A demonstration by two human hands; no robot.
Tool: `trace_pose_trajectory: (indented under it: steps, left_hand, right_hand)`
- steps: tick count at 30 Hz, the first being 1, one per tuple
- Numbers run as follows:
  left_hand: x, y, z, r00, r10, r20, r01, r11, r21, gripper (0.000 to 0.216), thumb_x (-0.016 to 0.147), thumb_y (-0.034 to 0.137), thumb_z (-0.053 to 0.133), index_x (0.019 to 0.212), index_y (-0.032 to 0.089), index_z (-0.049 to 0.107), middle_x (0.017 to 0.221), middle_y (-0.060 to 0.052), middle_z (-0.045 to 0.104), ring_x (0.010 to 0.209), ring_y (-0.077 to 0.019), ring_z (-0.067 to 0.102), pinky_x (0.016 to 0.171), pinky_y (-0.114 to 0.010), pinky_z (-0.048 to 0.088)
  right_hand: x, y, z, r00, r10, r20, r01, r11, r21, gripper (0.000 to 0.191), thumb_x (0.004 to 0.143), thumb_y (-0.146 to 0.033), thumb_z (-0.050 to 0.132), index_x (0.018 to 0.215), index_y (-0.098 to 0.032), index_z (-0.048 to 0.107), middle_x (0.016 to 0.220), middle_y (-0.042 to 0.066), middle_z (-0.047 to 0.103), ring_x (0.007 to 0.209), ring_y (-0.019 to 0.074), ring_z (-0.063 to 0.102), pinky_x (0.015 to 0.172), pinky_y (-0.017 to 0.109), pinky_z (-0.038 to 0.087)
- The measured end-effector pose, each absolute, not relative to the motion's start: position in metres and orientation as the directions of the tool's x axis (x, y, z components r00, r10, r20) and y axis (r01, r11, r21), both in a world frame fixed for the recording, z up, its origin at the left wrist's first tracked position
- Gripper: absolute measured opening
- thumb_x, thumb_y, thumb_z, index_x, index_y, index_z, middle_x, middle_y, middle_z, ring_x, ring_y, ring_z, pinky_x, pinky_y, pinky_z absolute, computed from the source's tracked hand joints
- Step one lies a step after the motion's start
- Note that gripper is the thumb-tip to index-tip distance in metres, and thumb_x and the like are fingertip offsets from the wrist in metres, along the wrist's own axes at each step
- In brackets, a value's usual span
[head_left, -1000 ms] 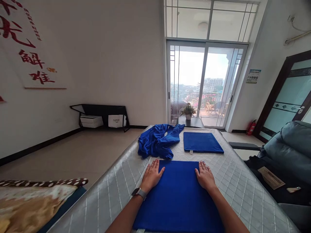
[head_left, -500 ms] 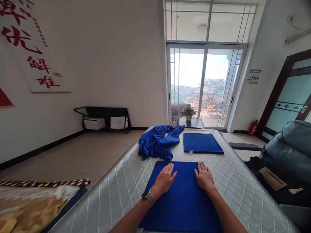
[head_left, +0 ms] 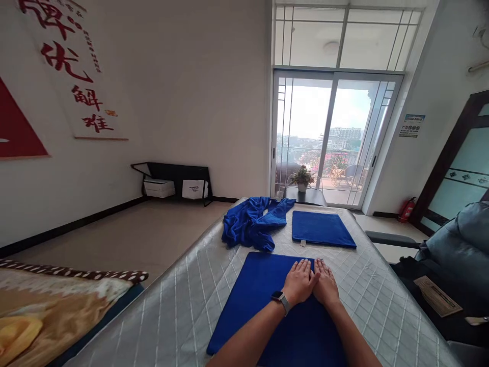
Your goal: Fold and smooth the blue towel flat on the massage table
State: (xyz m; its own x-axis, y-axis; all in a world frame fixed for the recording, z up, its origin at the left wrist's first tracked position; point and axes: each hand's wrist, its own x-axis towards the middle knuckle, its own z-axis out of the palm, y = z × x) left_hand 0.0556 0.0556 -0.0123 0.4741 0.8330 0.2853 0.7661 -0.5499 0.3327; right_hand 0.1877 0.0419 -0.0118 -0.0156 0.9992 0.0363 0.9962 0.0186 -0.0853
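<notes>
A flat blue folded cloth [head_left: 263,285] lies in front of me on a silver quilted mattress [head_left: 179,300]. My left hand [head_left: 300,281], with a watch at the wrist, rests flat on the cloth's right half, fingers stretched forward. Beside it, my right hand [head_left: 324,284] lies flat near the cloth's far right corner. The two hands touch at the thumbs, and neither grips anything. Farther back is a smaller flat blue cloth [head_left: 323,228] with a white tag on its near edge. To its left sits a crumpled blue cloth [head_left: 254,224].
A potted plant [head_left: 302,178] stands on a dark table beyond the mattress, before a glass sliding door. At the right is a dark grey armchair [head_left: 458,234] with a piece of cardboard [head_left: 437,295]. A patterned blanket [head_left: 69,300] lies at lower left.
My left hand has slid right across the cloth and now meets my right hand, which stays near the far right corner. The camera view has turned slightly left.
</notes>
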Motion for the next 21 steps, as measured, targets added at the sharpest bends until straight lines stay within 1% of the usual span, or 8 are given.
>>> trace_pose_trajectory:
  steps: [2,4,8,10,16,21]
  left_hand:
    - [0.038,0.057,-0.016,0.438,0.86,0.261,0.802,-0.505,0.32,0.073,0.104,0.058,0.02,0.156,0.011,0.04,0.16,-0.018,0.043,0.153,-0.0288,0.031,0.125,-0.049,0.024]
    - [0.016,0.057,-0.017,0.401,0.882,0.247,0.835,-0.463,0.299,0.075,0.103,0.061,0.02,0.156,0.012,0.04,0.161,-0.017,0.042,0.153,-0.0284,0.03,0.126,-0.049,0.023]
    - [-0.036,0.058,-0.02,0.334,0.913,0.235,0.889,-0.388,0.243,0.074,0.103,0.063,0.018,0.157,0.018,0.039,0.162,-0.013,0.041,0.152,-0.0277,0.032,0.125,-0.05,0.025]
    - [-0.063,0.06,-0.021,0.296,0.927,0.228,0.913,-0.345,0.217,0.075,0.102,0.064,0.018,0.157,0.018,0.039,0.162,-0.012,0.041,0.152,-0.028,0.033,0.124,-0.051,0.026]
    - [-0.121,0.066,-0.028,0.165,0.961,0.221,0.966,-0.203,0.162,0.082,0.102,0.065,0.016,0.156,0.008,0.039,0.163,-0.017,0.038,0.153,-0.0294,0.032,0.125,-0.048,0.025]
    - [-0.13,0.07,-0.038,0.134,0.959,0.248,0.969,-0.179,0.168,0.086,0.102,0.066,0.018,0.154,0.002,0.039,0.162,-0.021,0.037,0.152,-0.0308,0.032,0.125,-0.046,0.026]
  right_hand:
    - [0.185,0.043,-0.01,0.001,0.999,0.047,0.995,0.004,-0.096,0.065,0.103,-0.036,0.02,0.161,-0.009,0.025,0.169,0.009,0.021,0.157,0.0212,0.015,0.126,0.038,0.01]
    - [0.183,0.045,-0.009,0.013,0.998,0.058,0.994,-0.006,-0.11,0.066,0.103,-0.039,0.02,0.161,-0.007,0.025,0.169,0.01,0.021,0.156,0.022,0.017,0.126,0.039,0.01]
    - [0.183,0.045,-0.009,0.022,0.998,0.051,0.99,-0.014,-0.143,0.067,0.103,-0.04,0.02,0.161,-0.007,0.026,0.169,0.009,0.02,0.156,0.0216,0.017,0.126,0.039,0.009]
    - [0.184,0.045,-0.009,0.024,0.999,0.044,0.988,-0.017,-0.156,0.067,0.102,-0.04,0.02,0.161,-0.008,0.025,0.169,0.009,0.02,0.156,0.0209,0.016,0.126,0.039,0.008]
    - [0.184,0.046,-0.012,0.035,0.998,0.045,0.985,-0.027,-0.17,0.067,0.103,-0.041,0.021,0.162,-0.009,0.023,0.169,0.008,0.02,0.157,0.0203,0.015,0.126,0.038,0.007]
    - [0.184,0.046,-0.012,0.032,0.998,0.049,0.986,-0.023,-0.164,0.067,0.103,-0.041,0.021,0.162,-0.009,0.023,0.169,0.008,0.021,0.157,0.0199,0.015,0.126,0.038,0.007]
